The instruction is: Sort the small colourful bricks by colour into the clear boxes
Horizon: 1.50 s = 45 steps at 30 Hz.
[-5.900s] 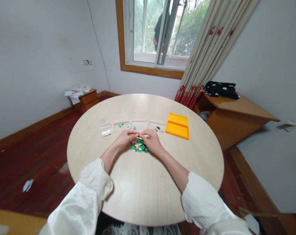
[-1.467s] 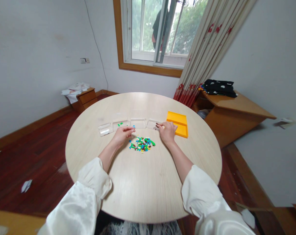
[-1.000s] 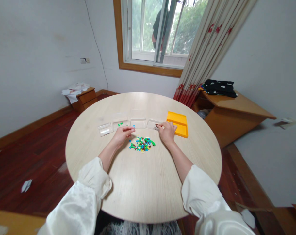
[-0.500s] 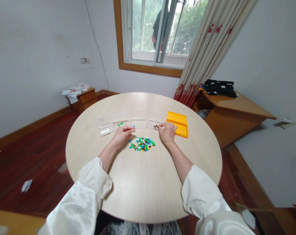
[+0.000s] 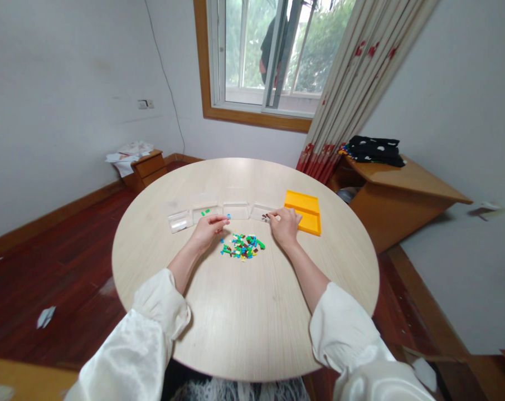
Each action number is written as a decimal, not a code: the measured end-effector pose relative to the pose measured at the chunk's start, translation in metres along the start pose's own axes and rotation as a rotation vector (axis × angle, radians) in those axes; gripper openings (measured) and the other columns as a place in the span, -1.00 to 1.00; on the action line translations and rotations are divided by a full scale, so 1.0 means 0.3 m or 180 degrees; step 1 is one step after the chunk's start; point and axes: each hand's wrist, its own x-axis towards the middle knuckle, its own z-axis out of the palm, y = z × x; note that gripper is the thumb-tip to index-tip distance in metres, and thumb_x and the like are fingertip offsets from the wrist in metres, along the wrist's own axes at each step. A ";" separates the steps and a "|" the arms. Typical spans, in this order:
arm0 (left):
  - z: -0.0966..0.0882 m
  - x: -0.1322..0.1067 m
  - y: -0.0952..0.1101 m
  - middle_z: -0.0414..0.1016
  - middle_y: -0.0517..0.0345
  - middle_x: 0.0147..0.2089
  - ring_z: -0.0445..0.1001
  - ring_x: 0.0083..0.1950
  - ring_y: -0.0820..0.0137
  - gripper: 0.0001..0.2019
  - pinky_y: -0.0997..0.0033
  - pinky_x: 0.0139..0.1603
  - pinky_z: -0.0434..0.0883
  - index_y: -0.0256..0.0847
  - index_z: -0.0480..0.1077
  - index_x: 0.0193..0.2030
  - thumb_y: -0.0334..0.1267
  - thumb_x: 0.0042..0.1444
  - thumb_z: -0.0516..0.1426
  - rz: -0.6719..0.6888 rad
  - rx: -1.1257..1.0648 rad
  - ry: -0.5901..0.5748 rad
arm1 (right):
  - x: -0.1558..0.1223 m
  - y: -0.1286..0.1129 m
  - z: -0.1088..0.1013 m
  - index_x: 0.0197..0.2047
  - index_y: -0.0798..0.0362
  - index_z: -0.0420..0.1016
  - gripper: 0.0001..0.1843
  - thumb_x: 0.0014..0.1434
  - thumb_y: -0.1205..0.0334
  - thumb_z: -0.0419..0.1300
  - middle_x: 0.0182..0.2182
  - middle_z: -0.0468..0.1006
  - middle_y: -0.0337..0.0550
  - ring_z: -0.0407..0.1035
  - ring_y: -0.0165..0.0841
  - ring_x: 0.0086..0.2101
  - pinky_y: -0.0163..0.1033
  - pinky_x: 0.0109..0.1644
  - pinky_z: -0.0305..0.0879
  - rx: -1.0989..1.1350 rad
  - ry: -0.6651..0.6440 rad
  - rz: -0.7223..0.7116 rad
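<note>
A loose pile of small green, blue, brown, white and yellow building bricks (image 5: 243,247) lies on the round table between my hands. My left hand (image 5: 206,231) is pinched just beyond the pile, at the near-left corner of a clear box (image 5: 236,211). Some blue bricks (image 5: 228,215) show right above its fingertips. Whatever that pinch holds is hidden. My right hand (image 5: 285,225) has its fingers closed at the near edge of another clear box (image 5: 258,209), beside several dark brown bricks (image 5: 265,216). I cannot make out what its fingertips hold.
Further left stand a clear box (image 5: 213,210) with green bricks (image 5: 205,212) and a smaller clear container (image 5: 179,221). An open yellow case (image 5: 313,223) lies beyond my right hand. The pale round table (image 5: 236,312) has a curtain (image 5: 344,83) and a wooden desk (image 5: 419,178) past its far right edge.
My left fingertips have shifted very slightly to the left. The right hand, the boxes and the brick pile look the same.
</note>
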 end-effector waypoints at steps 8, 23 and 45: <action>-0.004 0.001 0.002 0.45 0.13 -0.48 0.21 -0.52 0.58 -0.69 0.51 -0.49 0.15 -0.32 0.48 -0.48 -0.22 -0.42 0.35 -0.0036 -0.0062 0.0049 | -0.013 -0.080 -0.027 -0.47 0.05 0.48 -0.87 0.10 0.31 0.17 -0.38 0.56 -0.16 0.32 -0.29 -0.25 -0.17 -0.09 0.01 0.0651 -0.0880 -0.0619; 0.000 0.000 0.005 0.45 0.13 -0.49 0.23 -0.51 0.56 -0.69 0.52 -0.50 0.13 -0.34 0.47 -0.48 -0.22 -0.43 0.34 0.0020 -0.0113 0.0087 | -0.052 -0.165 -0.057 -0.39 0.05 0.55 -0.93 0.01 0.31 0.22 -0.39 0.57 -0.19 0.32 -0.32 -0.25 -0.18 -0.09 -0.05 0.0463 -0.1956 -0.1224; -0.009 0.010 -0.009 0.45 0.13 -0.49 0.20 -0.54 0.58 -0.67 0.51 -0.51 0.14 -0.32 0.47 -0.47 -0.19 -0.43 0.35 0.0057 -0.0030 0.0086 | -0.060 -0.165 -0.043 -0.40 0.07 0.47 -0.89 -0.01 0.44 0.17 -0.42 0.55 -0.24 0.35 -0.38 -0.32 -0.19 -0.09 -0.03 0.0770 -0.2057 -0.1171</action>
